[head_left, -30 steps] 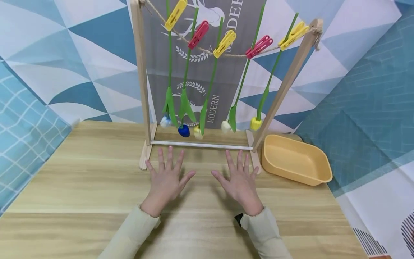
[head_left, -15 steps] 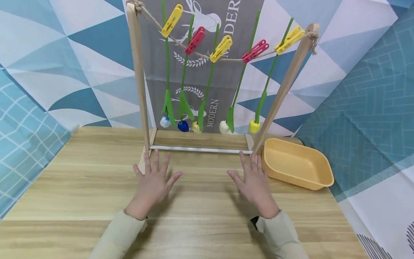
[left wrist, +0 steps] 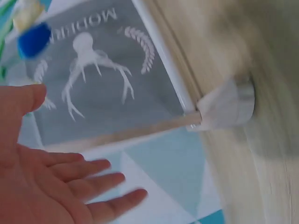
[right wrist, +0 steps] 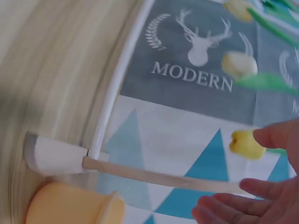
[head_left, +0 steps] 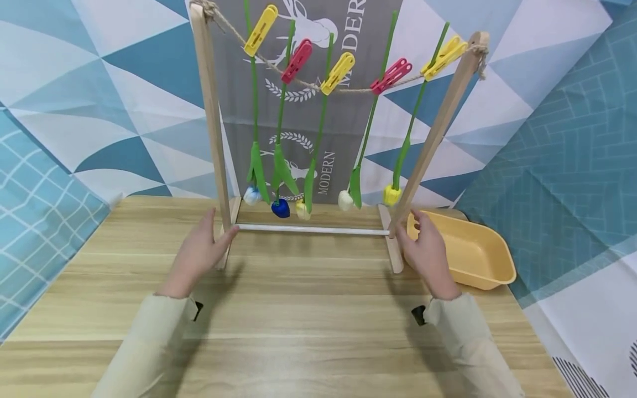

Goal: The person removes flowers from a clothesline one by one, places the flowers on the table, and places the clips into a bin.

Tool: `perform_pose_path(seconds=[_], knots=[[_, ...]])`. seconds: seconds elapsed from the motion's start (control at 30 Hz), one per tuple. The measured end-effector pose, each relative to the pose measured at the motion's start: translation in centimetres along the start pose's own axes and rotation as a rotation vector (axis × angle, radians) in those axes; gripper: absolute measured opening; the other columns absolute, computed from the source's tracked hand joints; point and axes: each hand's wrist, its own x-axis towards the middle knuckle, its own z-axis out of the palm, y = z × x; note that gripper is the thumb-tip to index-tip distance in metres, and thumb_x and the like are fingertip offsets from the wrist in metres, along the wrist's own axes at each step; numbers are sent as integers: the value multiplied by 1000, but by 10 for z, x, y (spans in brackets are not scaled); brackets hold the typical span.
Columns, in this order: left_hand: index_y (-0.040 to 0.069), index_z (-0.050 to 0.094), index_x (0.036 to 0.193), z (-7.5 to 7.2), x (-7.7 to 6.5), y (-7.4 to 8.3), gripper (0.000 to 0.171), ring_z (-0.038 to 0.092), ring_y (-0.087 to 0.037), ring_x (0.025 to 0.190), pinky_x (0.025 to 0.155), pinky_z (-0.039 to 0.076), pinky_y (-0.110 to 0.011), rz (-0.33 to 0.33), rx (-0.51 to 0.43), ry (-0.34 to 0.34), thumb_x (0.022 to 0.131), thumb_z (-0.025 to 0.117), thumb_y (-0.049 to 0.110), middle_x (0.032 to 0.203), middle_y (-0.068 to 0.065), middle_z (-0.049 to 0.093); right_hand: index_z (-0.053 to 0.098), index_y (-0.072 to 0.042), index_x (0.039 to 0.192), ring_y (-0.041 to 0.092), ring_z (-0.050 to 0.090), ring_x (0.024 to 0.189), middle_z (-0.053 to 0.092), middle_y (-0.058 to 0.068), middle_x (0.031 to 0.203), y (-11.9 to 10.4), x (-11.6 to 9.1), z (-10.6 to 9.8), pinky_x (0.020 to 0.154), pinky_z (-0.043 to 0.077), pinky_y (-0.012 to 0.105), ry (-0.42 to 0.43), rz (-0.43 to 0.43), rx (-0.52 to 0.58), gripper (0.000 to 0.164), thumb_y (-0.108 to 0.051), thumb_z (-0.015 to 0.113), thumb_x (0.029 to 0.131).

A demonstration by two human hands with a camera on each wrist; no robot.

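Note:
A wooden stand has a left post [head_left: 213, 121], a right post [head_left: 438, 127] and a white rod [head_left: 308, 229] low between them. From its rope [head_left: 359, 90], red and yellow clothespins [head_left: 297, 61] hold several artificial tulips head down, among them a dark blue tulip [head_left: 281, 208] and a yellow tulip [head_left: 392, 195]. My left hand [head_left: 196, 251] is beside the foot of the left post, thumb and fingers spread around it without gripping. At the right post's foot, my right hand [head_left: 427, 249] has its thumb close to the wood, fingers slightly bent; contact is unclear.
A yellow plastic basin [head_left: 475, 249] stands right of the stand, partly behind my right hand. The wooden tabletop [head_left: 308, 331] stretches in front. A patterned cloth backdrop [head_left: 149, 66] rises behind the stand.
Both hands were spread palm down over the table before the stand. They have moved apart, outward to the two posts, and turned so the palms face each other. The tulips sway slightly.

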Motion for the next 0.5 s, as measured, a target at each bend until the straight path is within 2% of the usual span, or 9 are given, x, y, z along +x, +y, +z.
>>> perform_pose_path(seconds=[0.13,0.2,0.37,0.5], knots=[[-2,9,148,-11,18,-6,87,31,-48,131,103,28,-60,-23,-145,-17,93,39,58,149,-29,23,24,-8,146,38,46,124,41,23,139,2,21,-12,98,42,51,-14,119,156,67,-39,50,94],[-1,11,148,-13,26,-7,87,26,-45,135,106,27,-59,-26,-205,-18,92,43,57,150,-26,24,21,-10,147,36,44,126,39,22,140,3,30,-15,98,42,51,-20,150,187,68,-40,50,94],[-1,18,147,-10,44,-6,80,33,-43,133,105,31,-56,0,-301,48,92,50,48,145,-26,33,30,-8,144,34,48,122,45,21,135,3,51,-14,96,45,49,18,129,218,62,-37,52,94],[-2,28,143,-5,52,-7,65,40,-42,128,101,38,-54,6,-319,131,95,50,37,138,-28,42,37,-5,140,33,54,114,53,20,127,2,63,-10,91,48,47,54,126,216,55,-33,51,95]])
